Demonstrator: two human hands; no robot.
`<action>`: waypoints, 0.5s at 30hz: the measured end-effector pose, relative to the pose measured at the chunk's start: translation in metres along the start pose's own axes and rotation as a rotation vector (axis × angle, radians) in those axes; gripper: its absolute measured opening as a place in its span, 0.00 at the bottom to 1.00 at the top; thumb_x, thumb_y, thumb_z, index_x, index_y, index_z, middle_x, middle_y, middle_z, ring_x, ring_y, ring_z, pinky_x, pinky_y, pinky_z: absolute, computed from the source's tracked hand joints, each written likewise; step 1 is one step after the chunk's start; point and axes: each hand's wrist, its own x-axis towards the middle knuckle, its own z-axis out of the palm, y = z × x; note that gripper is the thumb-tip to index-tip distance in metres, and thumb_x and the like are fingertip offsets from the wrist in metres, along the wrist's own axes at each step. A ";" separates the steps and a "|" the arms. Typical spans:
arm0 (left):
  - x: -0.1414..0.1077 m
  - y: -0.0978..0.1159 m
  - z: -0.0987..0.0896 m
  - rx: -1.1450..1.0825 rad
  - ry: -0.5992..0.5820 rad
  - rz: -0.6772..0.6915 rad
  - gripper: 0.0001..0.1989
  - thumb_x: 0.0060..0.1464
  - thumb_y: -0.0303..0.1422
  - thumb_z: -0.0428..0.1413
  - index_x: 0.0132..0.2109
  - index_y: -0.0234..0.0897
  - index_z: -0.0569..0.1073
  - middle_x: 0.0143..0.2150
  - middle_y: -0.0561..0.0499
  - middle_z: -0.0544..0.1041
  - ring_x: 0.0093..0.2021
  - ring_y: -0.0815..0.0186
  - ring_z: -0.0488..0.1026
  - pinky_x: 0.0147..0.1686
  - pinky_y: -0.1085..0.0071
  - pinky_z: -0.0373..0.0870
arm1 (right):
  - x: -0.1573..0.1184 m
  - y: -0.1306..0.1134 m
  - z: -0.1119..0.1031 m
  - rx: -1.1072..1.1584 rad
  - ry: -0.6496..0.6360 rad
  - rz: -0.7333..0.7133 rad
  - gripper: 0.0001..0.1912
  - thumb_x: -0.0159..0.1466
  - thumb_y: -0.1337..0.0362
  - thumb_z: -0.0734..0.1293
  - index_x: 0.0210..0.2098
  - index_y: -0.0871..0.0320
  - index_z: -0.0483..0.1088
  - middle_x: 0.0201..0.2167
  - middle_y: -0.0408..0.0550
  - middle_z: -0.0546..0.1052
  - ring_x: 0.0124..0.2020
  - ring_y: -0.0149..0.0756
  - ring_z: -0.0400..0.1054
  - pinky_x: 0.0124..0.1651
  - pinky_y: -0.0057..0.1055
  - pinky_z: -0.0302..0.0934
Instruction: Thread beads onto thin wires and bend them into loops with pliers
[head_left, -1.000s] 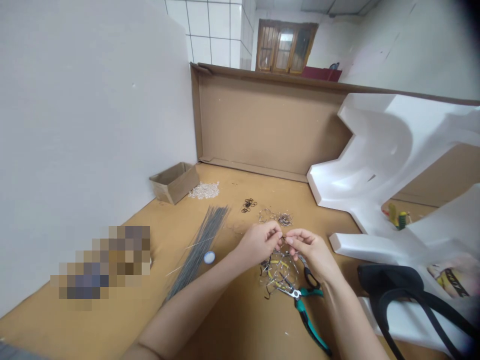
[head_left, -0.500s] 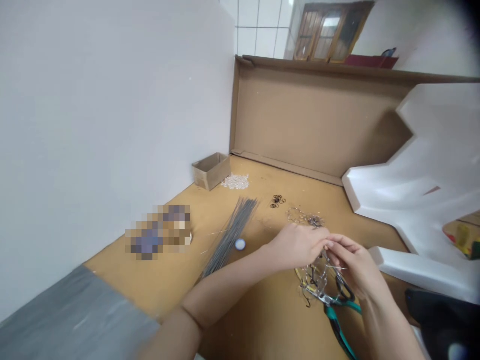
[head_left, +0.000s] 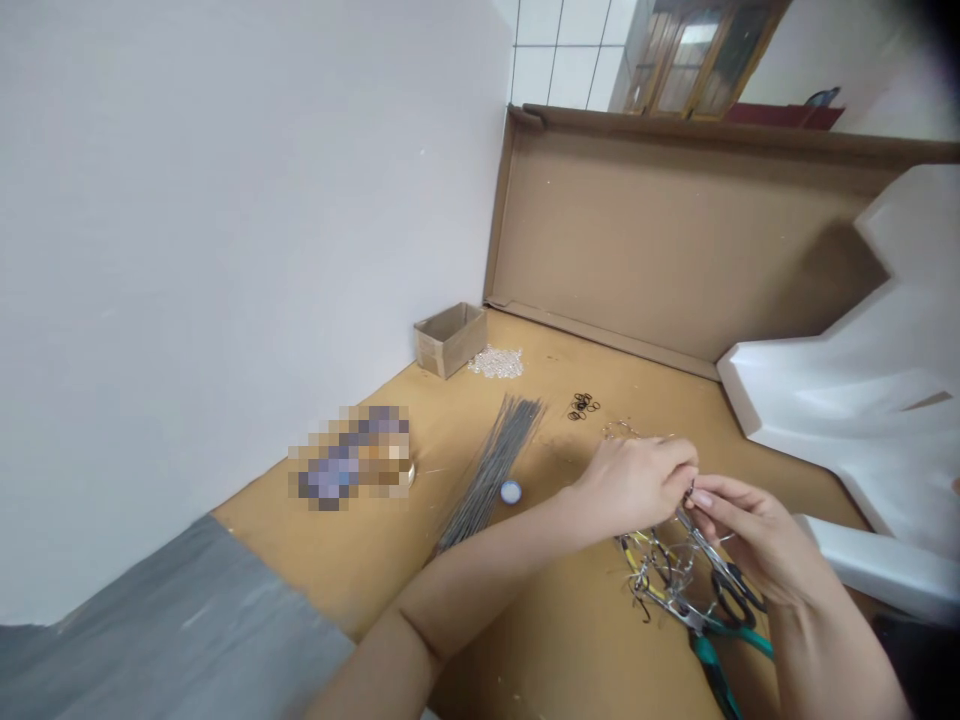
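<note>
Head view: left hand [head_left: 634, 487] raised, fingers [head_left: 664, 458] curled closed, their grip hidden from this angle; right hand [head_left: 750, 535] beside it, fingertips [head_left: 701, 497] pinched on a thin wire piece [head_left: 686, 510], both just above a tangle of wire hooks [head_left: 660, 575] on a tan board [head_left: 315, 570], teal-handled pliers [head_left: 712, 665] touching the tangle. Farther left on the board, a bundle of grey wire rods [head_left: 491, 475], a small round cap [head_left: 511, 491], black rings [head_left: 583, 406], clear beads [head_left: 495, 362] and a small cardboard box [head_left: 450, 340]; beyond, an upright cardboard sheet [head_left: 675, 240], with white foam packing [head_left: 847, 440] at right.
</note>
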 end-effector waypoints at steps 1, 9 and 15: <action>0.002 -0.002 -0.001 -0.022 -0.009 -0.006 0.09 0.57 0.34 0.43 0.36 0.41 0.66 0.32 0.55 0.74 0.32 0.69 0.70 0.29 0.74 0.60 | 0.001 0.001 0.000 0.015 0.002 0.009 0.09 0.48 0.60 0.72 0.28 0.57 0.75 0.14 0.44 0.66 0.17 0.28 0.57 0.21 0.28 0.51; 0.009 -0.015 -0.004 -0.063 -0.112 -0.035 0.11 0.56 0.35 0.42 0.37 0.40 0.68 0.29 0.55 0.75 0.29 0.69 0.70 0.26 0.75 0.59 | 0.011 0.014 -0.006 -0.043 0.020 0.037 0.09 0.48 0.59 0.72 0.28 0.56 0.75 0.16 0.45 0.70 0.19 0.33 0.61 0.22 0.29 0.58; 0.012 -0.024 0.000 -0.208 -0.208 -0.045 0.13 0.56 0.32 0.43 0.43 0.38 0.69 0.38 0.52 0.76 0.38 0.67 0.72 0.36 0.73 0.64 | 0.008 0.032 -0.019 -0.306 0.149 -0.025 0.08 0.48 0.60 0.71 0.29 0.54 0.74 0.20 0.45 0.73 0.24 0.37 0.67 0.28 0.29 0.64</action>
